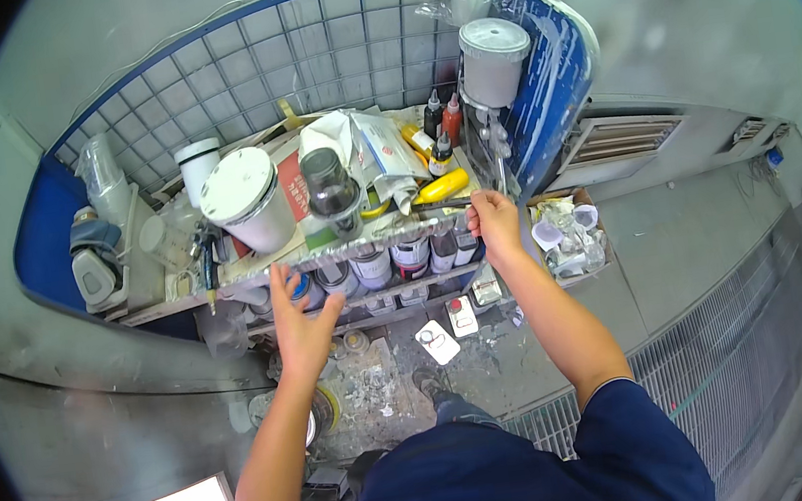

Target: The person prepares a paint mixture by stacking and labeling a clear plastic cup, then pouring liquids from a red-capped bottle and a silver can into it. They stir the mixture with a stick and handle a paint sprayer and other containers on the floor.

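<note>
My left hand (302, 328) is held up in front of the shelf's near edge, fingers apart and nothing in it. At the right end of the shelf, my right hand (495, 222) is closed in a pinch on a thin dark stick-like tool (445, 204). The tool points left over the shelf top; its exact kind is too small to make out. Just behind it lies a yellow bottle (443, 186). To the left stands a dark-lidded clear cup (329, 184), and beyond that a large white tub (245, 202) with a spattered lid.
A paint-marked shelf (341, 248) has a wire grid back (296, 48). Small dropper bottles (451, 119) and a spray gun with a grey cup (495, 64) stand at its right. A respirator mask (96, 263) sits far left. Several cans (371, 269) fill the level below; a litter-filled box (569, 235) stands right.
</note>
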`<state>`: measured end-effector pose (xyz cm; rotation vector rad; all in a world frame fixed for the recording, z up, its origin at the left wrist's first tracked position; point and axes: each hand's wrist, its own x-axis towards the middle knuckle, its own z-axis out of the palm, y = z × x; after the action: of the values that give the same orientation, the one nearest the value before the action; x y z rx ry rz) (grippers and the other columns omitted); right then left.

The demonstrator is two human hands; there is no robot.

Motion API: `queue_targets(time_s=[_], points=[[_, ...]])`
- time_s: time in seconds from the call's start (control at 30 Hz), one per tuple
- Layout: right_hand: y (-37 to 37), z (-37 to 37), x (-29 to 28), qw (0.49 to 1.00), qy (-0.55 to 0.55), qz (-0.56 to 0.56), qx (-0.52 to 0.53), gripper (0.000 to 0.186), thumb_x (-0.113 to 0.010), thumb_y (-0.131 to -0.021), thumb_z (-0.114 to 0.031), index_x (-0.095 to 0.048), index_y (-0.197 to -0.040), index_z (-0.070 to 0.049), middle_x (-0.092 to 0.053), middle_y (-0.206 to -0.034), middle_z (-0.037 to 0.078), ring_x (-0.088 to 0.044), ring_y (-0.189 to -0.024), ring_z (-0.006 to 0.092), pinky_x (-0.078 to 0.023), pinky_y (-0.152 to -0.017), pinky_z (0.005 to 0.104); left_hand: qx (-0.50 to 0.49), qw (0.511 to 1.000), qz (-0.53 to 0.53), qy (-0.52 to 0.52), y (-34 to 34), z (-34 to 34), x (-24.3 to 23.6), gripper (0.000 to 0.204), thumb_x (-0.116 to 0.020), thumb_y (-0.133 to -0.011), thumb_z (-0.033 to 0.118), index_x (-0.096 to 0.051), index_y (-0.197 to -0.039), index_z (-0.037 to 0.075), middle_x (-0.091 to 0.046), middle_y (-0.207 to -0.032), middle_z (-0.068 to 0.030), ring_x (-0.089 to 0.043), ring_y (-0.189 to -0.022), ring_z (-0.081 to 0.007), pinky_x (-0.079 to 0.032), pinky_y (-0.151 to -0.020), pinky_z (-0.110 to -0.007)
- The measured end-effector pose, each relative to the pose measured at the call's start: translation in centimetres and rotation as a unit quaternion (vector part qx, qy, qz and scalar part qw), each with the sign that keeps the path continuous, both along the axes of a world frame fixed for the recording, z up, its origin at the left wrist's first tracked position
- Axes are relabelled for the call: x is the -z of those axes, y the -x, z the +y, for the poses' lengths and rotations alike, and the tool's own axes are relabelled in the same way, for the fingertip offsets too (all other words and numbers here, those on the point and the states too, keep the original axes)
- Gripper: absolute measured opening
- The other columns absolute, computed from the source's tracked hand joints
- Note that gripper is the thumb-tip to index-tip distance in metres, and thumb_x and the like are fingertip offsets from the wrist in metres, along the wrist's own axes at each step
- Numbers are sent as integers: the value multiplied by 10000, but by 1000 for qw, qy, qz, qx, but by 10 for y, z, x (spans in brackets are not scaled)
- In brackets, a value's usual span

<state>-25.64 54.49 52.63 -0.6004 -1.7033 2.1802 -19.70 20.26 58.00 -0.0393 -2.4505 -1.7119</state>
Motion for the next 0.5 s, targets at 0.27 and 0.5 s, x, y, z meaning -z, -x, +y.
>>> queue_targets(time_s=[0.27,0.5], points=[[14,6,11,993,-43,-70,-79,440,-629,-1015,-183,-516,-1395,8,-680,-814,49,-542,-558,74,-420,-473,227,-41,996,46,71,107,69,25,1245,-925,-705,235,-124,-1614,-50,-328,-1595,-291,-383,-1472,-384,-356,-1196,-454],[-14,-19,-4,986,-30,-3,-167,557,-615,-1011,-82,-397,-1517,-4,-698,-862,55,-569,-621,68,-461,-543,212,-79,995,52,41,130,84,36,1208,-919,-696,200,-168,-1618,-14,-441,-1537,-255,-476,-1411,-367,-379,-1174,-421]])
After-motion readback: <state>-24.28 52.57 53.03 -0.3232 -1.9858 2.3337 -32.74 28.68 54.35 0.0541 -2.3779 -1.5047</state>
